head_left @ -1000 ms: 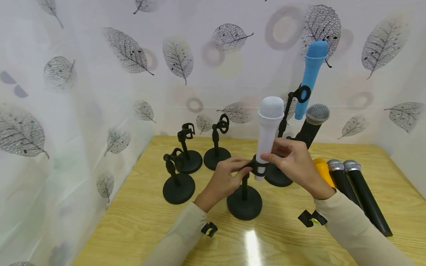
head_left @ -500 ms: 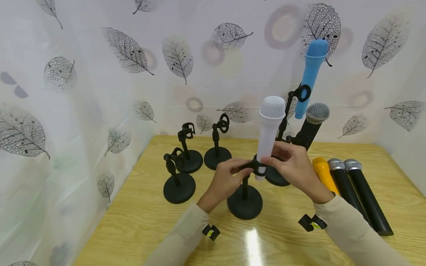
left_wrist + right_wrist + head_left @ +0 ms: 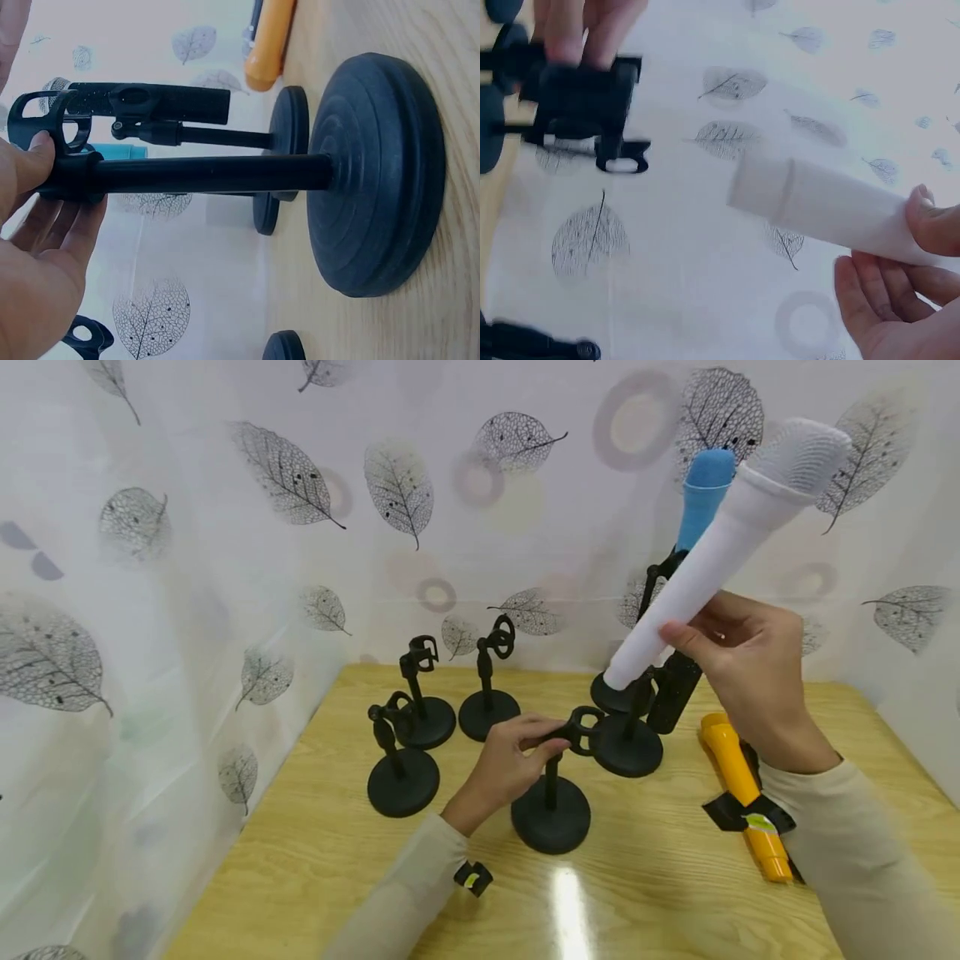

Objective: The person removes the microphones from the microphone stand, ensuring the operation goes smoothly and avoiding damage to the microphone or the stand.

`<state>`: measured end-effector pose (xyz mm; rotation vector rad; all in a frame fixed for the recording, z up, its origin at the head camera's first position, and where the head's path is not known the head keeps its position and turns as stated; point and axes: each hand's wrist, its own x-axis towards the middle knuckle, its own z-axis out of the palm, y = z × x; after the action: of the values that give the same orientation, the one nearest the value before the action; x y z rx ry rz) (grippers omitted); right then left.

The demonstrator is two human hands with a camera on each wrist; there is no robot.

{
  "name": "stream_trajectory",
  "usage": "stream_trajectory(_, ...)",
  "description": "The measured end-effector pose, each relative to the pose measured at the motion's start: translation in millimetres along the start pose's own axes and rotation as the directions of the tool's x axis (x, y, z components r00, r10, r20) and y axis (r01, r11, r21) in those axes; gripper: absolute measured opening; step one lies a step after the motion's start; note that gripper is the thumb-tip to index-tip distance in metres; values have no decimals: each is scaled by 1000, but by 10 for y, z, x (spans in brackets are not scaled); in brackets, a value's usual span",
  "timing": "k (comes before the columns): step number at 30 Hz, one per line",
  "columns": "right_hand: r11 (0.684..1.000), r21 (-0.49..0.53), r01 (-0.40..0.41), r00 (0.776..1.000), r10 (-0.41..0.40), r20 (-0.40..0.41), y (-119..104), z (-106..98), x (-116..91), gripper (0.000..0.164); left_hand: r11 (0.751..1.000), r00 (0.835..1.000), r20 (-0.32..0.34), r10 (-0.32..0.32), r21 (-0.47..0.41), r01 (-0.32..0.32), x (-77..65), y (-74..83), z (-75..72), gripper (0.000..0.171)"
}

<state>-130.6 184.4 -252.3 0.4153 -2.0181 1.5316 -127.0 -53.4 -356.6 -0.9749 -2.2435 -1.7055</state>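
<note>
Grip of the right hand (image 3: 761,664) is clamped on the white microphone (image 3: 701,572) partway along its barrel, holding it aslant in the air with the head up to the right and the tail end pointing down to the left. The piece looks stiff and fairly light, perhaps hollow plastic; its smooth sides could slide or turn under loose fingertips, and the textured head may be the part that marks most easily, so the straight barrel seems the best place to take hold. Apart from that tail end, the left hand (image 3: 517,756) pinches the black clip (image 3: 71,169) between thumb and fingers; the clip looks springy but firm, and its near stand (image 3: 225,174) sits upright on a round base that is probably weighty enough to keep it steady. Just behind, a black microphone (image 3: 675,693) leans in another stand (image 3: 628,752), and a blue microphone (image 3: 703,506) rises farther back, partly hidden by the white one. Three more stands (image 3: 401,777) group together on the left, while a yellow microphone (image 3: 731,764) lies near the right sleeve (image 3: 840,852). All this is on a pale wood-grain tabletop (image 3: 637,893), hard and glossy enough to throw back a bright streak of light, with whitish leaf-print sheeting (image 3: 187,610) hung behind and along the sides.
</note>
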Motion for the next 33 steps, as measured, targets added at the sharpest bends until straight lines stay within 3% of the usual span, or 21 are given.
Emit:
stream_trajectory(3, 996, -81, -23, 999, 26, 35, -57, -114, 38, 43, 1000, 1000, -4, -8, 6, 8, -5, 1, -2, 27)
stream_trajectory(10, 989, -147, -29, 998, 37, 52, 32, -304, -17, 42, 998, 998, -2, -58, -7, 58, -1, 17, 12, 32)
stream_trajectory(17, 978, -203, -46, 998, 55, 37, 142, -499, -81, 42, 988, 987, 33, -156, 23, 155, -82, -370, 65, 43)
stream_trajectory(23, 957, -268, -108, 992, 120, 28, 251, -685, -118, 42, 974, 974, 62, -218, 79, 213, -150, -403, 73, 36)
stream_trajectory(33, 926, -339, -165, 981, 189, 39, 471, -954, -260, 44, 977, 980, 43, -194, 103, 189, -204, -450, 110, 27)
